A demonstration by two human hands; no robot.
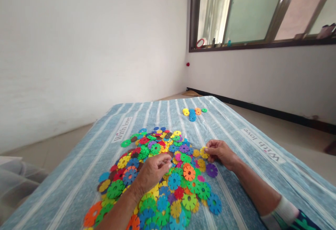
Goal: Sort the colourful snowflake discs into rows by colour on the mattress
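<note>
A big pile of colourful notched plastic discs [174, 181] spreads over the bed-like surface before me. My right hand [222, 152] is at the pile's right edge, thumb and forefinger pinching a yellow notched disc [203, 152]. Just below that hand lies a purple disc [211, 170]. Over the middle of the pile is my left hand [155, 168], its fingers curled together; whatever they may hold is hidden. Farther back, a small group holds a yellow disc [186, 112], blue discs [192, 115], an orange disc [197, 111] and a green disc [204, 110].
A blue striped cloth [147, 112] with "With love" lettering covers the surface. White walls [105, 41] rise behind and to the right. A dark-framed window [256, 11] has small items on its sill, including a red-rimmed mirror [200, 43]. Sheer whitish material [18, 184] is at the left.
</note>
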